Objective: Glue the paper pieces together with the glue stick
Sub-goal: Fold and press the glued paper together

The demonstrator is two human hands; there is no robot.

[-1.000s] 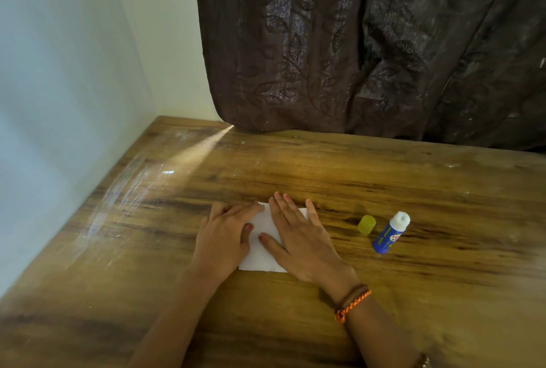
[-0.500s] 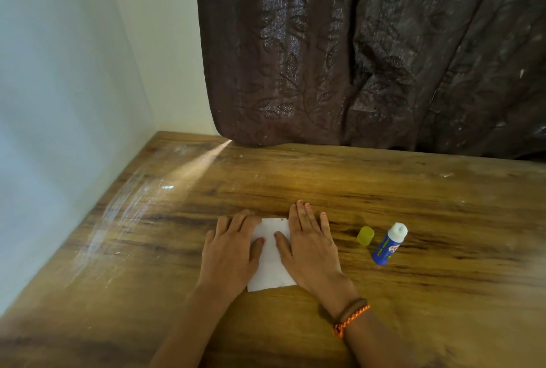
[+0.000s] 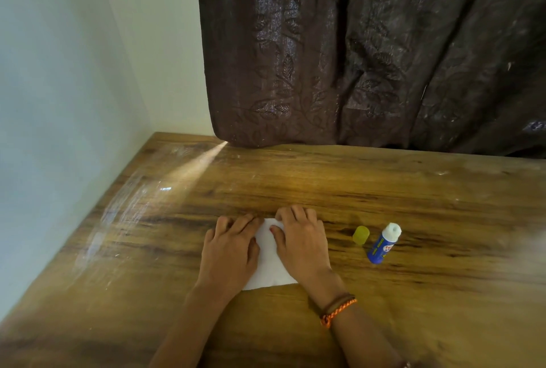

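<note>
On the wooden surface (image 3: pixel 384 190), both the left hand (image 3: pixel 229 252) and right hand (image 3: pixel 301 245), flatter a second ago, now curl fingertips onto the white paper sheet (image 3: pixel 270 264), probably pressing the glued layers.

I see my left hand (image 3: pixel 229 252) and right hand (image 3: pixel 302 245) lying palm-down side by side, fingers bent at the tips, forearms reaching in from the tabletop's near edge.

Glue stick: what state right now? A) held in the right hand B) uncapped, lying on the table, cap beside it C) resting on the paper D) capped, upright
B: the glue stick lies on the wooden table with its white tip bare, the yellow cap just left of it, and both hands are on the white paper.
</note>
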